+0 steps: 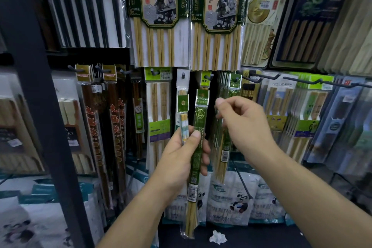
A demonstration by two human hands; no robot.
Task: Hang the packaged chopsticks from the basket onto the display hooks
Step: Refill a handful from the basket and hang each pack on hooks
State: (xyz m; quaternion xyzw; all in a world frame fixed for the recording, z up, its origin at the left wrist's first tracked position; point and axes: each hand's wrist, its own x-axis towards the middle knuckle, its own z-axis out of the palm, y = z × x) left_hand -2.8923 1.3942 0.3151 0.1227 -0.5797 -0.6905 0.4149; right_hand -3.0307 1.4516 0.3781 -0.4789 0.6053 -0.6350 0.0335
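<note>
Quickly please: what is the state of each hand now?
Left hand: holds the long green plastic pack of bamboo chopsticks.
Right hand: fingers curled; grip cannot be told.

My left hand [181,155] grips a green pack of chopsticks [198,147] around its middle, holding it upright with the thumb across the front. Its header reaches a display hook [211,76] between other hanging packs. My right hand [243,125] hovers just beside the pack's upper part with fingers curled. I cannot tell whether they pinch anything.
</note>
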